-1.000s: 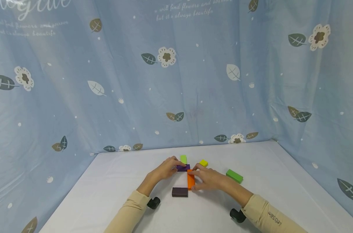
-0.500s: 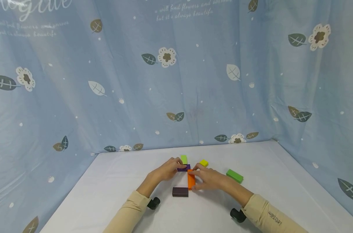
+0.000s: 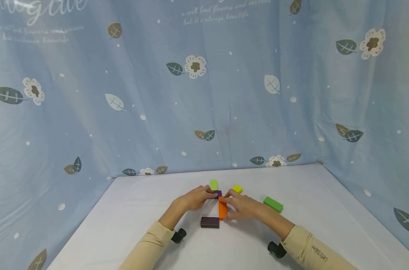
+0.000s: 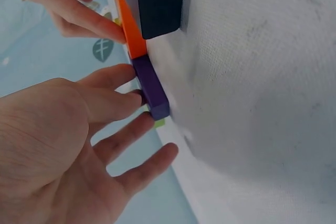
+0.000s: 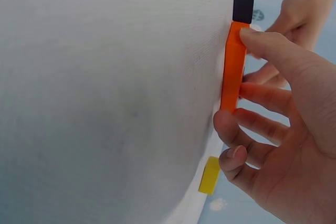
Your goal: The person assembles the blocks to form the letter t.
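Observation:
Left hand (image 3: pixel 195 198) holds a purple block (image 4: pixel 151 87) between thumb and fingers at the far end of the arrangement. Lying end to end with it in the left wrist view is an orange block (image 3: pixel 222 210). Right hand (image 3: pixel 244 207) grips that orange block, its thumb at the near end and fingertips at the far end. A dark brown block (image 3: pixel 209 222) lies crosswise at the orange block's near end, touching or nearly so. Beyond the purple block sits a lime green block (image 3: pixel 214 184). The left fingers partly cover the purple block in the head view.
A small yellow block (image 3: pixel 237 189) lies behind the right hand, and a green block (image 3: pixel 273 204) farther right. White cloth (image 3: pixel 123 213) covers the table. A blue patterned curtain (image 3: pixel 150 123) closes off the back and sides. Black wrist cameras hang under both forearms.
The left fingers have slid slightly right along the purple block and now cover more of it. The right hand stays on the orange block. The head view has shifted slightly.

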{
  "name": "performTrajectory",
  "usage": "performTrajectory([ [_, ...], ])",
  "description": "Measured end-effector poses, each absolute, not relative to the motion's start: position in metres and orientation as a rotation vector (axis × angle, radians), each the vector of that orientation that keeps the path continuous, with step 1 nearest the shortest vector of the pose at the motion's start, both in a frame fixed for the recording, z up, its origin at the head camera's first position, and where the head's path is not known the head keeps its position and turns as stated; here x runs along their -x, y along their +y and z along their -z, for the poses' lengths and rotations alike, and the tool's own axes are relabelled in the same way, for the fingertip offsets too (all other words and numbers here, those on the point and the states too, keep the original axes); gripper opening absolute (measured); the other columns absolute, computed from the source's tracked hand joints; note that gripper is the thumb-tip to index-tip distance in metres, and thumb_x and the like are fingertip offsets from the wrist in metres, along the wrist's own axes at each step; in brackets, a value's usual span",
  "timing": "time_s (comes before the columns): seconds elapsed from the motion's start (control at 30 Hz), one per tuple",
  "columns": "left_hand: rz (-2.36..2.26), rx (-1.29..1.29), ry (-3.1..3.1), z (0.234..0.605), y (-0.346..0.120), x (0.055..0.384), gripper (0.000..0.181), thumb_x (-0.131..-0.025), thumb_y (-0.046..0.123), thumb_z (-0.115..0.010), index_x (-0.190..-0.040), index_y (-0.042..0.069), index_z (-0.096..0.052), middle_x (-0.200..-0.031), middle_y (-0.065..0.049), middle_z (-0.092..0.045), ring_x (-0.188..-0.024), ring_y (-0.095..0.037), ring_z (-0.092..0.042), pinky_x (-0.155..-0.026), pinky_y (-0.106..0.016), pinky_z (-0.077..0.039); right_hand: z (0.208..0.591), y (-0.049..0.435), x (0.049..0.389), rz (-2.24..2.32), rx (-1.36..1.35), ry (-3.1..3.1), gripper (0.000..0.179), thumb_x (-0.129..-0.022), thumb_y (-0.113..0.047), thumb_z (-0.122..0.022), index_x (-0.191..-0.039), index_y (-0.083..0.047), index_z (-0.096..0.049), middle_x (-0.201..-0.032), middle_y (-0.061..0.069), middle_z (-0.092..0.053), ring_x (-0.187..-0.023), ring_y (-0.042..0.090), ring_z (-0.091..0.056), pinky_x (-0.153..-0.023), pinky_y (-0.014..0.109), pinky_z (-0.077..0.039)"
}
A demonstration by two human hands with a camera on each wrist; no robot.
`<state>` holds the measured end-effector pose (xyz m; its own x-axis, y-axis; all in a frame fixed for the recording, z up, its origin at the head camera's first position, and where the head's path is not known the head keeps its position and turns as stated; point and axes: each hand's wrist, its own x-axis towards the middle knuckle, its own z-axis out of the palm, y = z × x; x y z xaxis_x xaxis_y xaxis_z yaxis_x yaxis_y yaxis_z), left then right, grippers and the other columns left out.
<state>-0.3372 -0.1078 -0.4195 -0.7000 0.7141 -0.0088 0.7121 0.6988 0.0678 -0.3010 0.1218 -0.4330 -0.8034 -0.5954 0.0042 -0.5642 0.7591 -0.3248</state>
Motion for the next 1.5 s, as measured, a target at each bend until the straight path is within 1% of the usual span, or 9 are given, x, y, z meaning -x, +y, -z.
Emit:
performTrajectory([
  [0.23, -0.092, -1.183, 2.853, 0.418, -0.106, 0.333, 0.038, -0.099, 0.007, -0.054, -0.136, 0.015, -0.059, -0.119, -0.005, -0.058, -0.1, -0.017, -0.056, -0.093, -0.029, -0.049, 0.434, 0.122, 0.302, 0.467, 0.93, 2.852, 0.069, -0.082, -0.053, -0.074, -0.139, -0.017, -0.057, -0.129, 0.003, -0.052, -0.086, 0.011, -0.055, -0.083, 0.033, -0.055],
  [0.37, -0.123, -1.132, 2.838, 0.416, -0.104, 0.332, 0.038, -0.099, 0.023, -0.058, -0.136, 0.016, -0.059, -0.118, -0.004, -0.058, -0.1, -0.016, -0.055, -0.093, -0.03, -0.049, 0.433, 0.122, 0.303, 0.453, 0.94, 2.859, 0.07, -0.081, -0.054, -0.074, -0.138, -0.017, -0.058, -0.128, 0.002, -0.053, -0.087, 0.011, -0.056, -0.083, 0.032, -0.055],
  [0.47, -0.139, -1.06, 2.83, 0.415, -0.102, 0.332, 0.045, -0.097, 0.038, -0.059, -0.138, 0.018, -0.058, -0.12, -0.001, -0.057, -0.1, -0.014, -0.053, -0.091, -0.029, -0.049, 0.432, 0.122, 0.304, 0.46, 0.966, 2.857, 0.07, -0.081, -0.053, -0.075, -0.138, -0.016, -0.058, -0.127, 0.002, -0.053, -0.085, 0.01, -0.056, -0.081, 0.031, -0.054],
  [0.6, -0.171, -0.999, 2.833, 0.415, -0.101, 0.331, 0.054, -0.093, 0.049, -0.061, -0.138, 0.019, -0.057, -0.121, 0.001, -0.056, -0.098, -0.012, -0.05, -0.084, -0.027, -0.047, 0.431, 0.123, 0.304, 0.479, 0.999, 2.85, 0.069, -0.081, -0.051, -0.075, -0.137, -0.015, -0.059, -0.127, 0.003, -0.053, -0.083, 0.01, -0.055, -0.077, 0.028, -0.053],
  [0.7, -0.198, -0.974, 2.845, 0.415, -0.1, 0.329, 0.058, -0.09, 0.052, -0.064, -0.137, 0.019, -0.058, -0.119, 0.001, -0.056, -0.096, -0.011, -0.048, -0.081, -0.026, -0.046, 0.431, 0.124, 0.304, 0.491, 1.019, 2.846, 0.068, -0.081, -0.051, -0.076, -0.136, -0.015, -0.059, -0.127, 0.003, -0.054, -0.083, 0.01, -0.055, -0.077, 0.027, -0.052],
  [1.0, -0.199, -0.937, 2.892, 0.414, -0.096, 0.322, 0.071, -0.08, 0.061, -0.07, -0.136, 0.018, -0.059, -0.117, 0.003, -0.056, -0.096, -0.011, -0.047, -0.08, -0.025, -0.047, 0.431, 0.125, 0.304, 0.508, 1.052, 2.844, 0.067, -0.081, -0.051, -0.076, -0.134, -0.013, -0.061, -0.127, 0.002, -0.053, -0.082, 0.013, -0.057, -0.077, 0.029, -0.053],
  [1.2, -0.193, -0.948, 2.907, 0.413, -0.094, 0.319, 0.073, -0.079, 0.062, -0.071, -0.135, 0.016, -0.06, -0.115, 0.002, -0.056, -0.093, -0.011, -0.047, -0.073, -0.024, -0.045, 0.43, 0.125, 0.303, 0.492, 1.054, 2.853, 0.066, -0.081, -0.051, -0.076, -0.134, -0.014, -0.061, -0.127, 0.002, -0.053, -0.083, 0.013, -0.058, -0.078, 0.031, -0.053],
  [1.33, -0.194, -0.933, 2.905, 0.414, -0.094, 0.32, 0.073, -0.079, 0.062, -0.07, -0.136, 0.017, -0.059, -0.116, 0.002, -0.056, -0.092, -0.01, -0.046, -0.073, -0.023, -0.044, 0.432, 0.125, 0.304, 0.492, 1.049, 2.853, 0.066, -0.081, -0.05, -0.076, -0.134, -0.014, -0.061, -0.128, 0.002, -0.052, -0.084, 0.013, -0.058, -0.077, 0.032, -0.053],
  [1.5, -0.221, -0.924, 2.903, 0.414, -0.094, 0.321, 0.074, -0.078, 0.062, -0.071, -0.135, 0.017, -0.06, -0.115, 0.003, -0.056, -0.092, -0.01, -0.047, -0.072, -0.023, -0.044, 0.433, 0.125, 0.303, 0.506, 1.025, 2.854, 0.068, -0.081, -0.053, -0.075, -0.135, -0.016, -0.06, -0.129, 0.001, -0.052, -0.087, 0.014, -0.058, -0.081, 0.037, -0.054],
])
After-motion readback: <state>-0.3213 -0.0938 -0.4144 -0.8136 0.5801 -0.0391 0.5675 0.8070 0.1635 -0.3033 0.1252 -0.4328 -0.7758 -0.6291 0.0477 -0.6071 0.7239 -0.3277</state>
